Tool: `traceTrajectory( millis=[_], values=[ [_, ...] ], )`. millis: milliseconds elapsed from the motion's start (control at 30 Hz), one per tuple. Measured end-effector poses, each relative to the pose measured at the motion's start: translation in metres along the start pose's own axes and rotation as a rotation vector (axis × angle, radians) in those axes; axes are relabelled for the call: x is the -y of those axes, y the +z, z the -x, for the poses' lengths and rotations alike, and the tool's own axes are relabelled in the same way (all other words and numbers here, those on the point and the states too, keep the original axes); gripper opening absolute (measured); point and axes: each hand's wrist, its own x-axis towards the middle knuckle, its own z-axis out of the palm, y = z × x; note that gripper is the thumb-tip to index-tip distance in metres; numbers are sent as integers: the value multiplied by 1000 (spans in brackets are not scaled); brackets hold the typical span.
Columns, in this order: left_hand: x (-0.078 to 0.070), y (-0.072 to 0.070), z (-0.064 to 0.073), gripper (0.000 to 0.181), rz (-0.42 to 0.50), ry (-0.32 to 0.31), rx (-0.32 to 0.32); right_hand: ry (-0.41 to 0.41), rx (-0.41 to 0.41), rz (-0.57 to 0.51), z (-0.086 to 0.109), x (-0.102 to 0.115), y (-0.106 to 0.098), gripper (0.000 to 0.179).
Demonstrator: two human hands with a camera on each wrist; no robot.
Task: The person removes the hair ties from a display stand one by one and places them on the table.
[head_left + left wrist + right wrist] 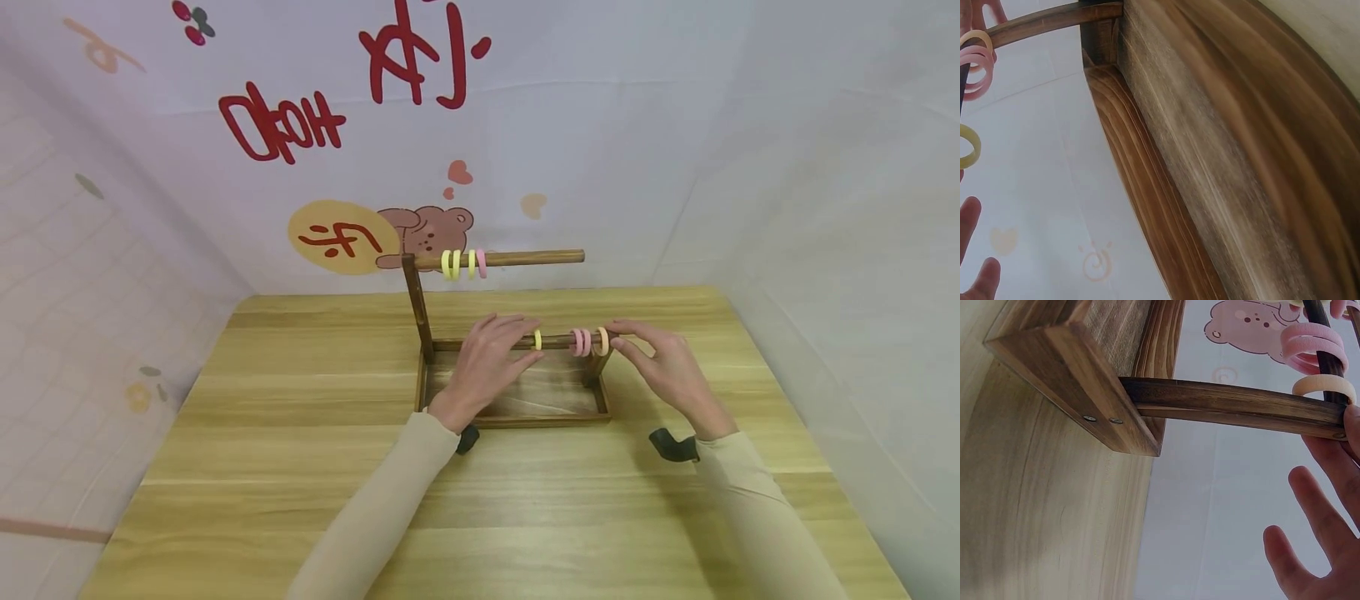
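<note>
A dark wooden rack (512,421) with a tray-like base carries two bars. On its lower bar (557,342) hang a yellow hair tie (537,339), two pink hair ties (581,342) and a pale orange hair tie (603,341). My left hand (487,358) pinches the yellow one, fingers above and thumb below; the left wrist view shows only fingertips (986,278) beside this tie (969,147). At the bar's right end, beside the orange tie (1324,386), my right hand (667,367) pinches the rack with thumb and index finger. Its other fingers (1313,506) are spread.
The upper bar (536,257) holds three yellow hair ties (456,265) and one pink hair tie (482,263) towards its left post (417,304). Its right end is free. The wooden table (300,467) meets a printed white cloth (600,150) behind.
</note>
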Motion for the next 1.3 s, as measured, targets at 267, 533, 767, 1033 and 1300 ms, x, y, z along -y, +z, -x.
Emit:
traceTrajectory(
  millis=[267,533,767,1033,1300],
  values=[
    [4,-6,7,48,-15,17,-18,-8,-2,3,1,-1,0,26],
    [10,-14,13,44,-19,32,-49,-8,3,10,0,1,-1,26],
    [14,-22,16,44,-27,41,-50,-11,-6,14,-2,0,-3,26],
    [20,-32,25,42,-40,49,-65,-11,-3,21,-2,1,-3,26],
    [22,-42,32,42,-23,104,-94,-1,5,13,-1,2,-2,26]
  ],
)
